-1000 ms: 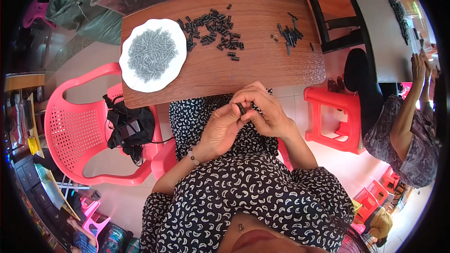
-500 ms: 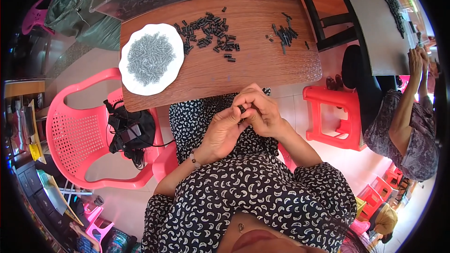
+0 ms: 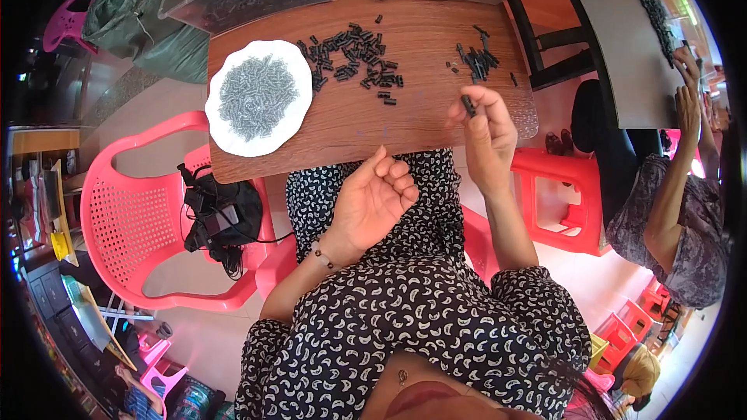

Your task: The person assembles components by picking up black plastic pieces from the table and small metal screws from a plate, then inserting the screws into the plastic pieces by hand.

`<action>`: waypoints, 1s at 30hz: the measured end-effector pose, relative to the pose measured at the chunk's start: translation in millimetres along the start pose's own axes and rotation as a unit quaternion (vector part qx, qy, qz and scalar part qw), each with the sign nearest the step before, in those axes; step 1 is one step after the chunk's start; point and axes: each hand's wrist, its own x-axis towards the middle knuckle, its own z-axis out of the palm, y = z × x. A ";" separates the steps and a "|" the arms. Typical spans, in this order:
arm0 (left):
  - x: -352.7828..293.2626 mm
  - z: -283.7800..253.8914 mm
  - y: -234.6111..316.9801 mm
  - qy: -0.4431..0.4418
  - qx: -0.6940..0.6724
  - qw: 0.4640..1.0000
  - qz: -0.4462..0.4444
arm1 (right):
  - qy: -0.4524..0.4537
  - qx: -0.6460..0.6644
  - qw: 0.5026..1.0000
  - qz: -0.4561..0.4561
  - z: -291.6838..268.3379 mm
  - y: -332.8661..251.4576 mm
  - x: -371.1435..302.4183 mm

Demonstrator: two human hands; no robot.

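At the left, a pink chair [image 3: 128, 210] carries a black bag [image 3: 237, 222], apparently using the seat as a shelf. On the left of the wooden worktop [image 3: 350, 128], a scalloped white plate [image 3: 233, 142] holds small clear pieces [image 3: 258, 99]; its rim probably keeps them from scattering. Right of it lies a loose spread of short black pieces [image 3: 359, 50], likely separate so the kinds do not mix. The person's hands are apart. The left hand [image 3: 376, 201], palm up, waits over the lap just off the worktop's near edge, fingers half curled; whether it hides anything small, I cannot tell. The right hand [image 3: 490, 144], raised over the worktop's right part, pinches one dark piece [image 3: 469, 106] between thumb and fingers, a grip that seems suited to something so small. Just beyond, a cluster of longer dark pieces [image 3: 478, 62] sits apart from the spread.
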 end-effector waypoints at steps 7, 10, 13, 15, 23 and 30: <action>-0.1 6.5 -0.2 -0.028 -0.025 0.999 -0.027 | -0.009 0.042 0.998 0.043 -1.4 -0.2 9.8; -1.7 3.0 3.0 -0.023 -0.036 0.999 -0.019 | -0.022 0.156 0.983 0.090 3.5 7.3 7.9; -3.9 -0.9 11.1 -0.018 -0.043 0.999 0.001 | -0.039 0.228 0.968 0.095 9.8 6.1 6.7; -4.5 0.5 17.9 -0.014 -0.047 0.999 0.023 | -0.056 0.194 0.975 0.097 10.8 2.0 5.9; 4.8 -12.4 49.7 -0.020 -0.007 0.992 0.122 | -0.049 0.096 0.992 0.066 12.6 -9.5 5.3; 11.5 -17.5 51.1 -0.020 0.018 0.990 0.136 | -0.052 0.113 0.990 0.065 11.5 -3.8 7.9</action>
